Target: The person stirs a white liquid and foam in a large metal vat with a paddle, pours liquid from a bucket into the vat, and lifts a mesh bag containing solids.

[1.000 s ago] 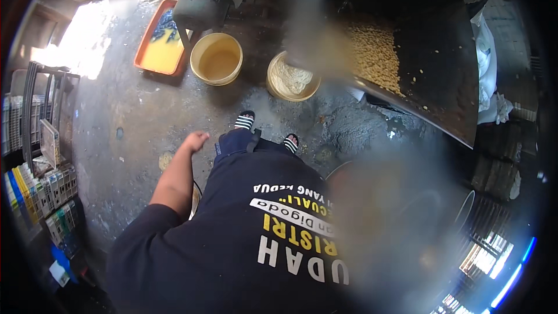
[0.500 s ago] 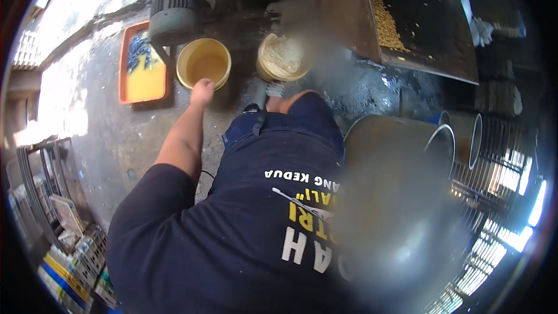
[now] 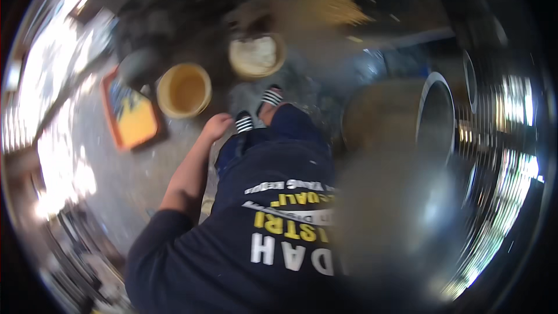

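Note:
My left hand (image 3: pixel 218 126) hangs beside my left thigh, apart from the yellow bucket (image 3: pixel 185 91). Motion smears its fingers, so how far they are closed does not show; no held thing can be made out. The bucket stands on the floor ahead and to the left, with yellowish-brown liquid inside. Farther right, another yellow bucket (image 3: pixel 280 58) holds a pale, whitish mass (image 3: pixel 257 52). My right hand does not appear; a large grey blur covers the lower right.
An orange tray (image 3: pixel 108 110) with yellow and dark blue contents lies left of the buckets. Striped sandals (image 3: pixel 244 122) are on my feet. A large round metal vessel (image 3: pixel 378 110) stands at right. Yellowish pieces (image 3: pixel 334 3) are heaped on a dark surface beyond.
My left hand has moved away from the bucket's rim and back toward my thigh. The view has shifted and is now more blurred; my sandalled feet show more fully.

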{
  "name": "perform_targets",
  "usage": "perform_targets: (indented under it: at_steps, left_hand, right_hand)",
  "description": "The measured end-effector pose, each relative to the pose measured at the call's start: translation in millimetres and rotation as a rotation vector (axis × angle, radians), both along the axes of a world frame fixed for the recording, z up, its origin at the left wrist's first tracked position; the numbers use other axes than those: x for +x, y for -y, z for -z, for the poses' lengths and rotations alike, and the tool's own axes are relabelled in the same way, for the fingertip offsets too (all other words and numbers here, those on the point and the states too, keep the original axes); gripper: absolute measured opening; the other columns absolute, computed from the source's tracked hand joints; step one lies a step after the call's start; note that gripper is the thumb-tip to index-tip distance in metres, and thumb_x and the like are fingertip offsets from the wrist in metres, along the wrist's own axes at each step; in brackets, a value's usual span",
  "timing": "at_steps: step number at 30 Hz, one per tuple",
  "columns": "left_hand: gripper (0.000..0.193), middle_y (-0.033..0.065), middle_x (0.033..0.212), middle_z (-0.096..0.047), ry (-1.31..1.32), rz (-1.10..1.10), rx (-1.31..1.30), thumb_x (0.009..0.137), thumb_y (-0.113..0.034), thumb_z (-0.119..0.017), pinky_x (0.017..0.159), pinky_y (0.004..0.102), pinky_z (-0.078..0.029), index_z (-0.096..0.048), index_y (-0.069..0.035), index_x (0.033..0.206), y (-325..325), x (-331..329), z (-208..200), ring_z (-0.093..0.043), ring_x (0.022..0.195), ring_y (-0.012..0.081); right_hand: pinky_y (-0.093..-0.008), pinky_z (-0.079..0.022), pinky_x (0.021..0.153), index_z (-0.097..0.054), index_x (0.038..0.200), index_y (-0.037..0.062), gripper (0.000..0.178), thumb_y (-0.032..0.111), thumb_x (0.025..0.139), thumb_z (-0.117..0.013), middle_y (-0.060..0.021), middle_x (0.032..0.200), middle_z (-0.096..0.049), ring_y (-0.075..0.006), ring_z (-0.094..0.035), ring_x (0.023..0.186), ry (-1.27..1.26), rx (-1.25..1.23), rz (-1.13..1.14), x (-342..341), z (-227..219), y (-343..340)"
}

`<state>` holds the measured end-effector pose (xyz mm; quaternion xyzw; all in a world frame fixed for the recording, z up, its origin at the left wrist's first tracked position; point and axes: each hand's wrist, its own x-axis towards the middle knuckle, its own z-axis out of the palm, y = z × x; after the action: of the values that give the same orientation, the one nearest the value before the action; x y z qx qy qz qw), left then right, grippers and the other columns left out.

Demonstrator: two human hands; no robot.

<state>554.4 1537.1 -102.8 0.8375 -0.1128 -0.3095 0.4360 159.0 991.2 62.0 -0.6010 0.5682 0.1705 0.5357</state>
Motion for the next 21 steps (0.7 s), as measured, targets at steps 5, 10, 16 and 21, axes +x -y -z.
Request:
perform_targets:
  at_steps: [5, 10, 16, 21]
  left_hand:
    - [0.030, -0.0003, 0.091, -0.066, -0.400, -0.289, -0.205, 0.096, -0.027, -0.063, 0.059, 0.0266, -0.050, -0.069, -0.004, 0.114, -9, 6, 85, -0.062, 0.071, 0.0100]
    - [0.036, -0.0037, 0.093, -0.062, -0.421, -0.104, -0.060, 0.099, -0.024, -0.061, 0.054, 0.0220, -0.045, -0.060, -0.010, 0.133, 69, 31, 0, -0.059, 0.073, 0.0062]
    - [0.034, -0.0003, 0.095, -0.064, -0.381, 0.014, 0.036, 0.100, -0.018, -0.060, 0.058, 0.0227, -0.046, -0.062, -0.006, 0.131, 62, 54, 1, -0.058, 0.072, 0.0055]
    - [0.031, 0.0007, 0.082, -0.065, -0.392, 0.173, 0.242, 0.096, -0.017, -0.064, 0.050, 0.0248, -0.044, -0.068, -0.007, 0.125, 67, 57, 10, -0.057, 0.061, 0.0082]
  right_hand:
    - [-0.0351, -0.047, 0.051, -0.063, 0.103, 0.0158, 0.020, 0.034, 0.095, -0.061, -0.0002, 0.082, -0.061, -0.0177, -0.062, 0.067, 0.066, 0.391, 0.156, -42, 67, 30]
    - [-0.0307, -0.042, 0.048, -0.060, 0.086, 0.0144, 0.017, 0.029, 0.095, -0.062, 0.0013, 0.073, -0.055, -0.0153, -0.055, 0.058, 0.104, 0.039, 0.136, -56, 21, -43]
    - [-0.0352, -0.051, 0.062, -0.065, 0.119, 0.0064, 0.030, 0.025, 0.095, -0.065, -0.0044, 0.093, -0.065, -0.0162, -0.060, 0.074, 0.064, -0.057, 0.252, -69, 29, -85]
    - [-0.0284, -0.049, 0.054, -0.064, 0.119, 0.0078, 0.033, 0.031, 0.095, -0.067, -0.0019, 0.089, -0.066, -0.0130, -0.061, 0.066, 0.125, -0.056, 0.455, -140, 59, -138]
